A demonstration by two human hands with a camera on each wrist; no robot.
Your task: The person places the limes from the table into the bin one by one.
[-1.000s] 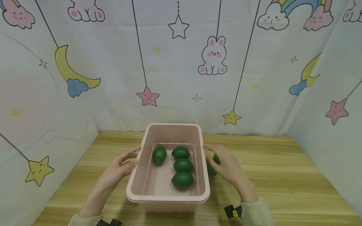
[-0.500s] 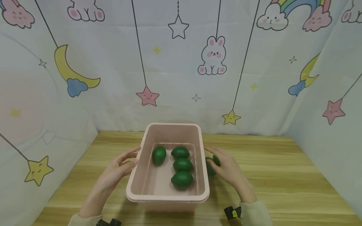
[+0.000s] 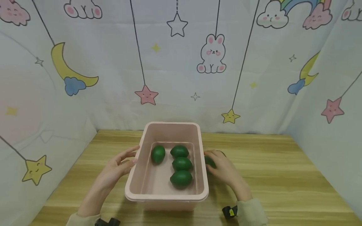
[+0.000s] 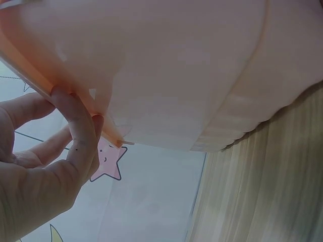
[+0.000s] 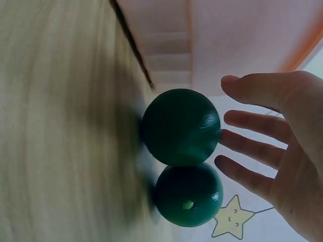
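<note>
Along the back and both sides of the scene hung a pale curtain (image 3: 175, 72) printed with stars, moons and rabbits. Below it spread a wooden table (image 3: 282, 175), and on its middle stood a pink plastic box (image 3: 167, 197), open at the top. At the box's left side was the left hand (image 3: 117, 168), fingers bent and touching the rim; whether it pinched the rim or merely steadied it, I could not tell. On the right, the right hand (image 3: 223, 164) was held open just above the table, fingers spread and gripping nothing. Beneath it, two green limes (image 5: 181, 126) sat touching each other, just beside the box. Four more limes lay inside: a single lime (image 3: 158, 154) on the left, and a row of three (image 3: 182, 164) on the right, running from far to near. Small black straps (image 3: 227, 212) showed by both wrists.
</note>
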